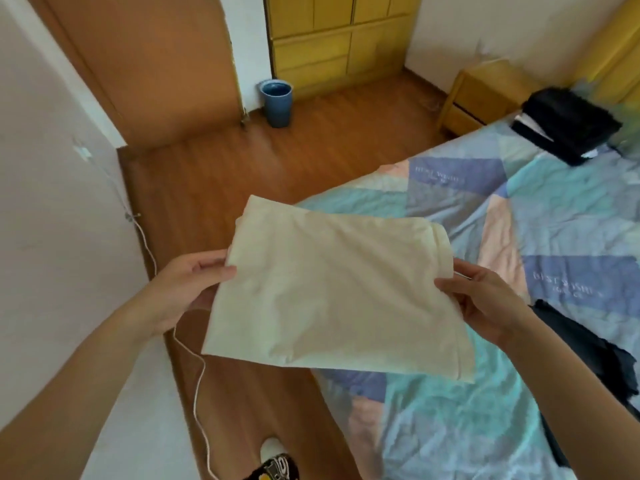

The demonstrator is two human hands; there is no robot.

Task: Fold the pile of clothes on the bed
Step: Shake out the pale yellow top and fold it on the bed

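Left hand (188, 289) and right hand (485, 299) each pinch one folded cream cloth (332, 292), held level above the bed (519, 237); two dark garments lie there.

Bed (485, 410) with patchwork sheet. Folded black garments (568, 128) lie at its far end. Loose dark clothes (595, 355) at its right edge.

Both forearms are bare from the lower edge of the picture up to the wrists; no sleeve, watch, ring or bracelet shows on either. The left hand (183, 289) and the right hand (485, 299) are bare as well, without gloves. Low in the picture one foot (275, 460) shows: a white sock at the toe end and a black slipper or sandal upper with yellow and white markings, too blurred to read.
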